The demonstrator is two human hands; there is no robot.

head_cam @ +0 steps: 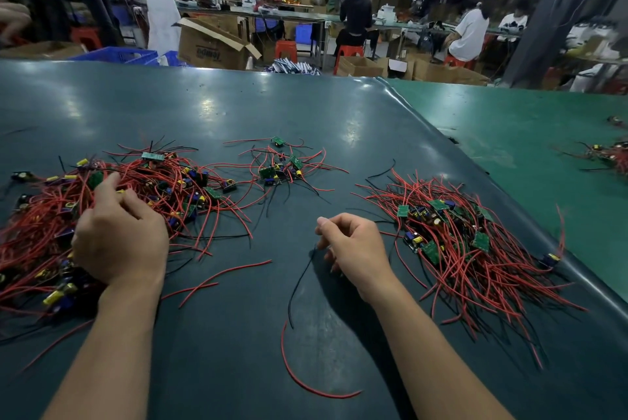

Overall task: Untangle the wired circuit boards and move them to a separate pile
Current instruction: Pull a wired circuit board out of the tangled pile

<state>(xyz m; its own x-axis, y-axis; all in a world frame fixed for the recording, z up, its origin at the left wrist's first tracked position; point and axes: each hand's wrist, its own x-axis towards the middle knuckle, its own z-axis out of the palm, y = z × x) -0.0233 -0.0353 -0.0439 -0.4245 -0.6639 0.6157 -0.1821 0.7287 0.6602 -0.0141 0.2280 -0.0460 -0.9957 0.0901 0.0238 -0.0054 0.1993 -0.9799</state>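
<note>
A big tangled pile (163,188) of red-wired green circuit boards with yellow and blue parts lies at the left of the dark mat. My left hand (119,236) sits on that tangle, its fingers curled down into the wires. A sorted pile (455,236) of wired boards spreads out on the right. A small cluster (278,171) of boards lies at the middle back. My right hand (353,246) hovers between the piles with loosely curled fingers. A black wire (299,283) runs up to its fingertips; I cannot tell if they hold it.
Loose red wires (221,275) and a curved red wire (306,382) lie near the front. A brighter green table (526,134) joins on the right, with another wire bundle (608,156). Beyond the table's far edge are cardboard boxes (210,42), blue crates and seated people.
</note>
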